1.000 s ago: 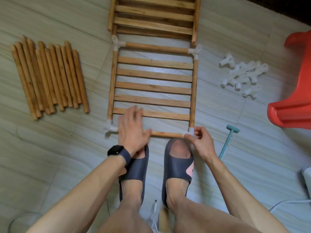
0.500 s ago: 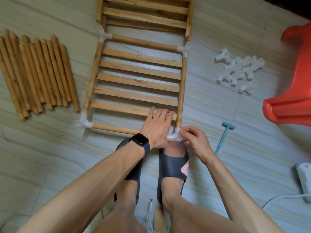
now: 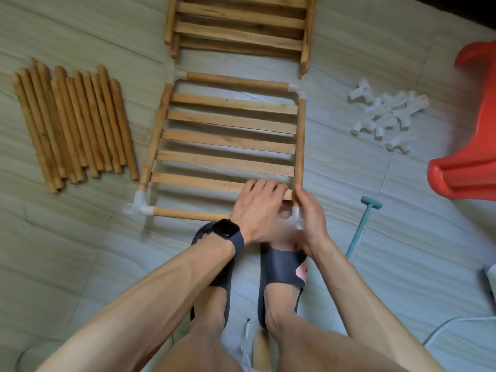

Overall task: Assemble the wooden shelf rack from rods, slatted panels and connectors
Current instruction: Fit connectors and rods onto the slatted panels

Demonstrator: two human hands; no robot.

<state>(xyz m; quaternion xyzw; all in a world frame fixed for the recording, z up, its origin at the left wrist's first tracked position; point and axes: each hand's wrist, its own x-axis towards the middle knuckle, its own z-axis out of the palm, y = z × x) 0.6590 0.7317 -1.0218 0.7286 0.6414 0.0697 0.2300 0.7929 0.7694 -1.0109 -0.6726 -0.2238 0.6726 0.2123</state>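
You are standing on a pale grey-green tiled floor [image 3: 349, 183] with wavy veining and thin grout lines, and the light-wood slatted panel [image 3: 228, 140] lies flat on it just beyond your dark rubber slippers [image 3: 281, 267]. Five flat, rough-sawn slats span the panel's two round side rails. A round wooden far rod [image 3: 236, 80] runs along the panel's far edge and a matching near rod [image 3: 188, 213] along its near edge, with translucent white plastic elbows at the corners. The near-left connector [image 3: 138, 205] is seated on the panel's left rail. At the panel's near right corner, your right hand [image 3: 308, 216] is wrapped around the near-right connector [image 3: 296, 217], forefinger lying up along the rail. Your left hand [image 3: 257, 208], wearing a black square wristwatch [image 3: 225, 228], lies just beside it with fingers laid across the right end of the nearest slat; its thumb is out of sight. Beyond the panel lies a stack of matching spare slatted panels [image 3: 239, 25]. Left of the panel, a row of loose round wooden rods [image 3: 72, 124] lies side by side. Right of the panel sits a heap of white tubular plastic connectors [image 3: 386, 119], and further right a glossy red plastic stool [image 3: 467, 162]. A teal T-headed tool [image 3: 361, 229] lies near the panel's near right corner.
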